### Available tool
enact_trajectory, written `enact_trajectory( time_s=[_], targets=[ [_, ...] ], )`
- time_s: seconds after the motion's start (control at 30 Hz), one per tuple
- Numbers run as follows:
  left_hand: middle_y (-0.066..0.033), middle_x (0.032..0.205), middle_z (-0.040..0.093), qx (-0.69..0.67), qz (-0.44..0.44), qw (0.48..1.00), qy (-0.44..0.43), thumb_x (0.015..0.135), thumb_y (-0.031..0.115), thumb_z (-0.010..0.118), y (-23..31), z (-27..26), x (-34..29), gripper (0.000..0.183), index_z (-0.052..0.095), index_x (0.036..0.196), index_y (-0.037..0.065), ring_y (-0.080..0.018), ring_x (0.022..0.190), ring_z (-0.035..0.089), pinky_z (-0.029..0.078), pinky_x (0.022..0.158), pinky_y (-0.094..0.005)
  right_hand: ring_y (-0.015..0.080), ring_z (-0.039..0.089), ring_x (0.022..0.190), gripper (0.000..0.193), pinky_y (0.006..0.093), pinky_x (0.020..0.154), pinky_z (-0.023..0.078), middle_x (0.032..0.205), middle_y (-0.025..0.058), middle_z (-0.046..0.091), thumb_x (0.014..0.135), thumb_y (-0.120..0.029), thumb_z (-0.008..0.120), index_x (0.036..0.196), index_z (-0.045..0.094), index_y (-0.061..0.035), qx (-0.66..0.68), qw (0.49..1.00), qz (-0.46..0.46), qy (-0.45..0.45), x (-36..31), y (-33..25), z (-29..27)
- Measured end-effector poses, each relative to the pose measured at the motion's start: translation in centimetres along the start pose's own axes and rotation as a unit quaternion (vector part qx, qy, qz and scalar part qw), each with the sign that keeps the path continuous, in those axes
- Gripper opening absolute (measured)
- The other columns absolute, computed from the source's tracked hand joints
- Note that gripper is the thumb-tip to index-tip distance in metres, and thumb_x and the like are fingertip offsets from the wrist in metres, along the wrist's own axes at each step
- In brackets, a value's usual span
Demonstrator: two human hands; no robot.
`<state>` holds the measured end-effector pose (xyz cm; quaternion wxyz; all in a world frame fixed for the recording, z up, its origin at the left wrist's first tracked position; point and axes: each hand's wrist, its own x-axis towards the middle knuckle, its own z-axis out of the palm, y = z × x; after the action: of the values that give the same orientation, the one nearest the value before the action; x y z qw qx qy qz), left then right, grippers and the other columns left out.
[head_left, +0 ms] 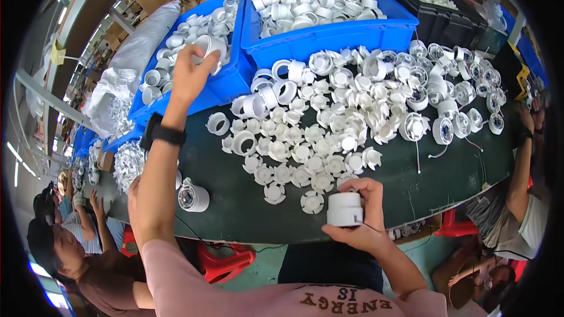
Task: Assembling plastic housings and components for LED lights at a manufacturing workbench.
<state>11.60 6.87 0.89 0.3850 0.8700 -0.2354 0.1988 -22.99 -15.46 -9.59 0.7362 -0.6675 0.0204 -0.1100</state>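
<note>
My left hand reaches over the left blue bin, its fingers closed around a white round plastic housing. More white plastic cups lie in that bin below it. Near the table's front edge my right hand grips a white cylindrical housing by its side, with a thin dark wire by the thumb. Flower-shaped white plastic pieces are spread just beyond the right hand. A white housing with a dark inside sits on the table below my left forearm.
Another blue bin full of white rings stands at the back. Wired round assemblies are heaped on the right of the dark green table. A black crate stands at the far right. Co-workers sit on both sides, near red stools.
</note>
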Motion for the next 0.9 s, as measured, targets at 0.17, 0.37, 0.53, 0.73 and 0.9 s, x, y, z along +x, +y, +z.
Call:
enact_trajectory(
  time_s=[0.17,0.37,0.53,0.73,0.9],
  targets=[
    [-0.0061,0.113,0.05,-0.268,-0.111,0.931,-0.224,0.059,0.001,0.076,13.6,-2.4,-14.3,0.083,0.038,0.133,0.004,-0.0185,0.109,0.053,0.045,0.092,-0.0315,0.0226,0.051,0.11,0.077,0.0359,0.091,0.043,0.12,0.0168,0.049,0.062,-0.012,0.085,0.124,0.041,-0.0026,0.03,0.986,-0.159,-0.031,-0.2,-0.6,-1.4],
    [-0.0111,0.1,0.058,-0.217,-0.066,0.862,-0.453,0.061,0.01,0.074,16.8,-0.8,-21.9,0.061,0.053,0.118,0.002,-0.0192,0.09,0.059,0.047,0.078,-0.0305,0.0229,0.052,0.114,0.067,0.0357,0.096,0.041,0.12,0.0135,0.053,0.064,-0.007,0.078,0.124,0.048,-0.0023,0.039,0.994,-0.03,-0.093,-0.6,-7.8,-0.7],
    [-0.0116,0.117,0.053,-0.378,-0.223,0.707,-0.554,0.067,0.014,0.075,16.3,0.4,-23.6,0.075,0.039,0.133,0.003,-0.0182,0.099,0.055,0.047,0.079,-0.03,0.017,0.061,0.101,0.06,0.0265,0.075,0.052,0.115,0.0091,0.057,0.065,-0.003,0.077,0.12,0.053,-0.0028,-0.204,0.947,-0.058,-0.242,-0.8,-7.7,-2.9],
    [-0.0129,0.134,0.039,-0.555,-0.192,0.721,-0.368,0.084,0.011,0.064,17.4,0.6,-27.0,0.079,0.015,0.146,0.005,-0.0192,0.11,0.05,0.044,0.09,-0.0332,0.02,0.06,0.107,0.058,0.0331,0.087,0.05,0.128,0.01,0.048,0.077,0.006,0.065,0.131,0.044,0.0004,0.022,0.989,0.073,-0.123,-2.8,-5.5,-3.5],
    [-0.0129,0.126,0.044,-0.463,-0.118,0.847,-0.231,0.094,0.023,0.05,17.9,2.5,-29.6,0.057,0.025,0.141,0.0,-0.0168,0.109,0.047,0.037,0.095,-0.0296,0.0208,0.061,0.103,0.066,0.0341,0.085,0.051,0.13,0.0147,0.047,0.075,-0.002,0.075,0.132,0.042,0.0011,0.033,0.989,0.046,-0.14,-4.1,-4.6,-2.5]
  ],
)
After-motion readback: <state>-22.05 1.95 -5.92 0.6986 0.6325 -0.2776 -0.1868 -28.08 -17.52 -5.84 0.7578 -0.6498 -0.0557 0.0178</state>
